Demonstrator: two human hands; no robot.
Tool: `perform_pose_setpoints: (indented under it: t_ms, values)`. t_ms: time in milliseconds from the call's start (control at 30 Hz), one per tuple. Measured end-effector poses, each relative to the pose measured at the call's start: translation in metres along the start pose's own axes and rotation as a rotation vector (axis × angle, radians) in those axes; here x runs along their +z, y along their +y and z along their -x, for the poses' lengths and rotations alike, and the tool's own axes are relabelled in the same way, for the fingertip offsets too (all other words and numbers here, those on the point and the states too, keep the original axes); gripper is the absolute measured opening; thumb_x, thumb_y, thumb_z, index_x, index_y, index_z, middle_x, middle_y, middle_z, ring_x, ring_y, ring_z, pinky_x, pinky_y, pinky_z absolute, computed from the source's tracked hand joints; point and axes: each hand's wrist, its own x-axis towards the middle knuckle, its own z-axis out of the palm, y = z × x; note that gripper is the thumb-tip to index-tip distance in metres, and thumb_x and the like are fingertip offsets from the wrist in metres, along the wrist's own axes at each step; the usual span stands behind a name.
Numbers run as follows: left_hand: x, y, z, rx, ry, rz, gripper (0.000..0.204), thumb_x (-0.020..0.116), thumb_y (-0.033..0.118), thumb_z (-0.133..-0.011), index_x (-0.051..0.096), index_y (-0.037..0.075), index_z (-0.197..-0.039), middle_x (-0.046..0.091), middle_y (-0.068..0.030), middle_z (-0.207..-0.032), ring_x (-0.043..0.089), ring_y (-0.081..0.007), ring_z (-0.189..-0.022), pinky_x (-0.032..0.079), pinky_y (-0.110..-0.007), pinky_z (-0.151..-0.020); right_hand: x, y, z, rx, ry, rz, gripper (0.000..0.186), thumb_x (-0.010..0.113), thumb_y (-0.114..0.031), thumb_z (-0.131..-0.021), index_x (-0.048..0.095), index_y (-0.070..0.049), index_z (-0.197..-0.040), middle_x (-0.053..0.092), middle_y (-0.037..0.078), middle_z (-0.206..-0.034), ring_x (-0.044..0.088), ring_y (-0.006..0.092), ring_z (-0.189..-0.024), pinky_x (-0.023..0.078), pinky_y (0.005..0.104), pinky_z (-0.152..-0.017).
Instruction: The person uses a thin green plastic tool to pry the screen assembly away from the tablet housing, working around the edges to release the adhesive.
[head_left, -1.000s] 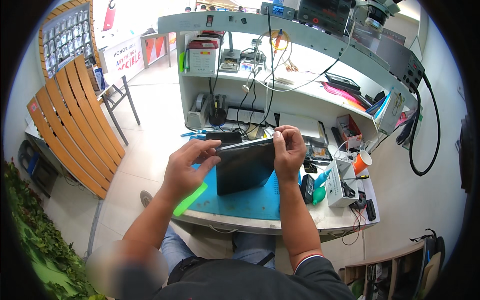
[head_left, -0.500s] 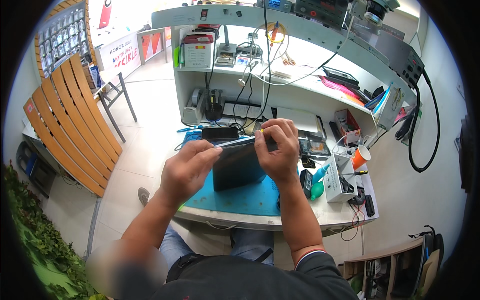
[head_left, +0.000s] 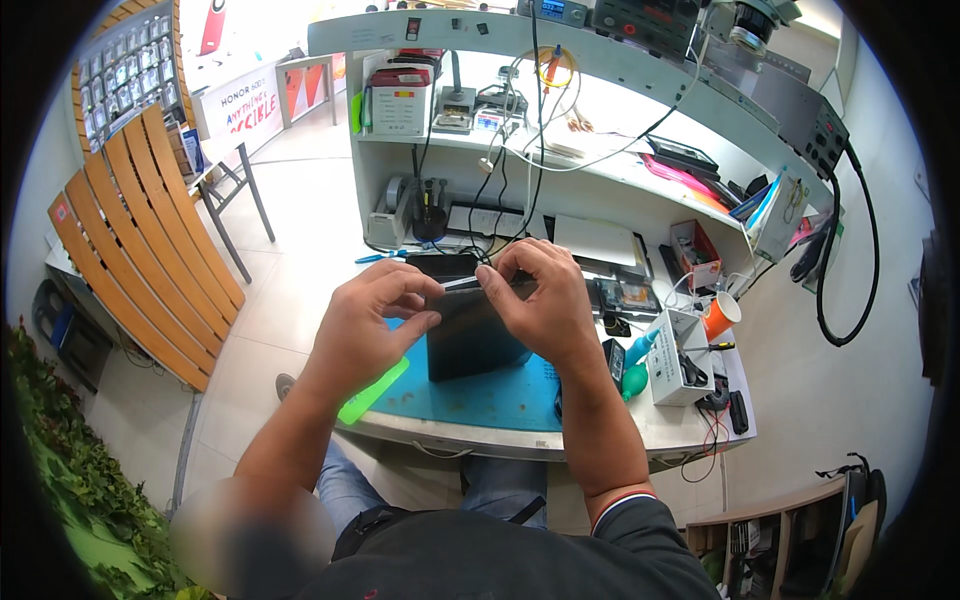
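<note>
The dark panel (head_left: 475,338) I grip looks smooth and faintly glossy, above a matt, rubbery-looking blue mat (head_left: 480,405). My dark shirt (head_left: 500,560) is matt cloth; the orange cup (head_left: 719,317) looks like paper.

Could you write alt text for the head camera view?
A person's left hand and right hand are at the top edge of a flat, black, rectangular panel, on edge over a blue mat on a white workbench.

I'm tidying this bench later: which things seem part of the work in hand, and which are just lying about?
Apparently in use:
dark flat device, with left hand and right hand at its top
blue mat beneath

Seemingly lying about:
orange cup
green bulb
white box
</note>
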Motion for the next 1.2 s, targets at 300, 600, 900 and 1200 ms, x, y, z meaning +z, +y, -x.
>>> perform_pose_setpoints:
  t_ms: [300,600,900,1200]
  values:
    - [-0.005,-0.010,0.000,-0.005,-0.057,0.143,0.025,0.086,-0.003,-0.089,0.079,0.000,-0.113,0.071,-0.0083,-0.116,0.074,-0.0135,-0.099,0.066,-0.029,-0.092,-0.008,0.000,-0.001,0.207,-0.093,-0.131,0.033,0.091,-0.032,-0.085,0.075,-0.005,-0.077,0.071,0.009,-0.070,0.063,0.0261,-0.065,0.049,0.0393,-0.076]
    - [-0.006,-0.034,0.010,-0.006,0.035,0.226,0.024,0.081,-0.003,-0.093,0.076,-0.002,-0.117,0.081,-0.0110,-0.100,0.080,-0.0151,-0.095,0.065,-0.029,-0.090,-0.011,-0.005,0.000,0.197,-0.114,-0.190,0.029,0.092,-0.026,-0.086,0.075,-0.004,-0.078,0.074,0.006,-0.072,0.070,0.0190,-0.069,0.052,0.0351,-0.073]
    - [-0.003,-0.050,-0.003,0.216,0.078,0.137,0.023,0.080,-0.006,-0.090,0.078,-0.001,-0.112,0.081,-0.0089,-0.097,0.080,-0.0122,-0.085,0.065,-0.026,-0.080,-0.009,-0.007,-0.007,0.242,-0.146,-0.179,0.033,0.094,-0.026,-0.086,0.073,-0.002,-0.078,0.077,0.007,-0.077,0.072,0.0131,-0.073,0.055,0.0296,-0.072]
    - [-0.002,-0.054,-0.005,0.217,0.083,0.161,0.022,0.081,-0.006,-0.088,0.079,0.000,-0.109,0.081,-0.0078,-0.096,0.079,-0.0112,-0.085,0.064,-0.026,-0.080,-0.007,-0.002,-0.008,0.223,-0.158,-0.175,0.035,0.094,-0.029,-0.086,0.073,-0.002,-0.078,0.078,0.007,-0.078,0.071,0.0123,-0.073,0.054,0.0296,-0.070]
